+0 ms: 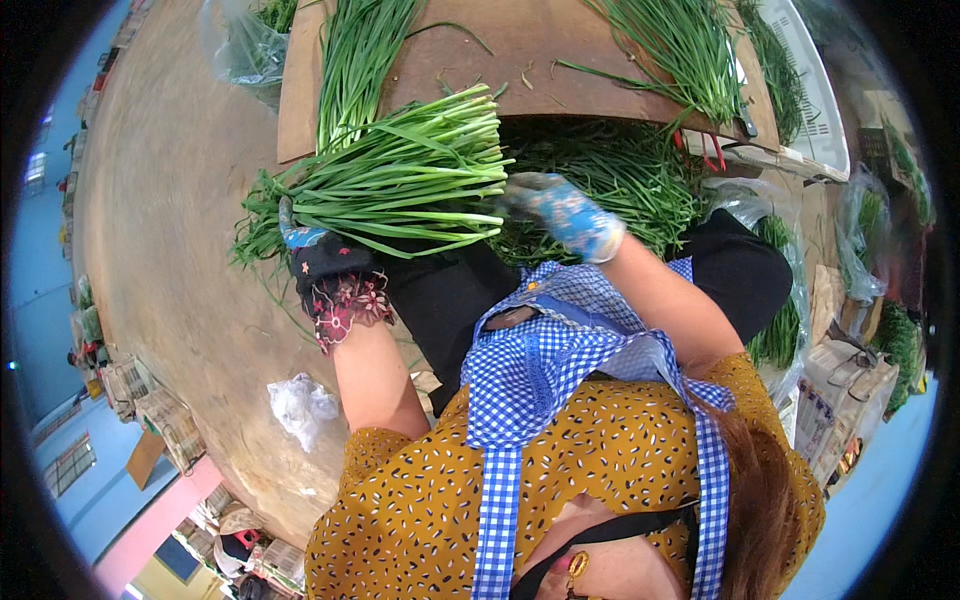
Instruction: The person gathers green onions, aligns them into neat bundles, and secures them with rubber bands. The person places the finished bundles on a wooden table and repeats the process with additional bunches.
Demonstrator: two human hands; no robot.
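Note:
A thick bunch of garlic chives (400, 180) lies sideways across my left thigh, pale cut ends pointing right and leafy tips to the left. My left hand (303, 237), in a blue patterned glove with a lace-trimmed dark sleeve cover, is closed around the bunch from below, its fingers mostly hidden by leaves. Close to the cut ends is my right hand (575, 215), in a similar blue glove with dark fingertips. Its fingers are smeared by motion, so their grip is unclear. Beneath it, a heap of loose chives (620, 180) fills the space between my knees and the board.
A brown wooden board (520, 65) ahead carries chives at left (365, 60) and right (680, 55). A black-handled knife (747, 122) lies at its right edge, beside a white plastic crate (815, 90). Crumpled white plastic (302, 408) is on the floor at left.

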